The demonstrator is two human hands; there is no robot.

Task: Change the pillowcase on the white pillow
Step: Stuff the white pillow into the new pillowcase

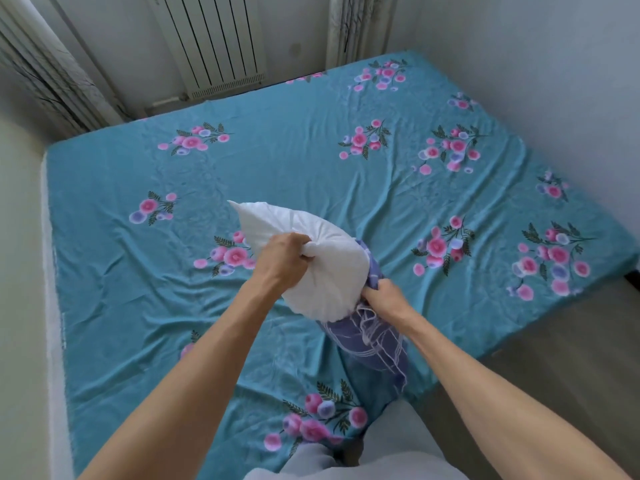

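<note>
Left grip [285,259]: fingers curled tight round a bunched corner of the white pillow [311,258], holding it up off the bed. Right grip [381,296], just below and to the right of the left one: fingers closed on the gathered mouth of the purple pillowcase [367,344], w/ pale lines printed on it. Pillow sits between the two grips, mostly bare; only its lower end appears to be inside the case, which hangs down below the right grip toward the person's legs [346,459]. Step in hand, as judged: either stripping the old case off or feeding the pillow into a fresh one; direction can't be told from one view. Next move likely calls for opposed pulls, left grip keeping the corner firm while the right slides fabric along the pillow w/o snagging. Beyond both grips: bed [311,161] under a teal floral sheet, creased. Far past it, a white radiator [214,43] on the wall, curtains [45,64] to the left.
</note>
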